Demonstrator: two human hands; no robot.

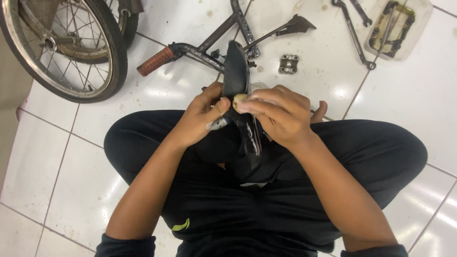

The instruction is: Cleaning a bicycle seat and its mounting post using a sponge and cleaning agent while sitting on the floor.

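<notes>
I sit cross-legged on a white tiled floor in black trousers. Both hands meet over my lap on a black bicycle saddle (pixel 236 71) held on edge, its nose pointing away from me. My left hand (pixel 199 116) grips the saddle's left side near a short metal part under it. My right hand (pixel 281 114) holds the right side, and its fingertips pinch a small pale, yellowish piece (pixel 239 99) against the saddle.
A small bicycle wheel (pixel 71 47) lies at the top left. A handlebar with an orange grip (pixel 157 61) and dark frame tubes lie ahead. A metal clamp (pixel 289 63), long wrenches (pixel 354 33) and a clear tray holding a chain (pixel 397 28) sit at the top right.
</notes>
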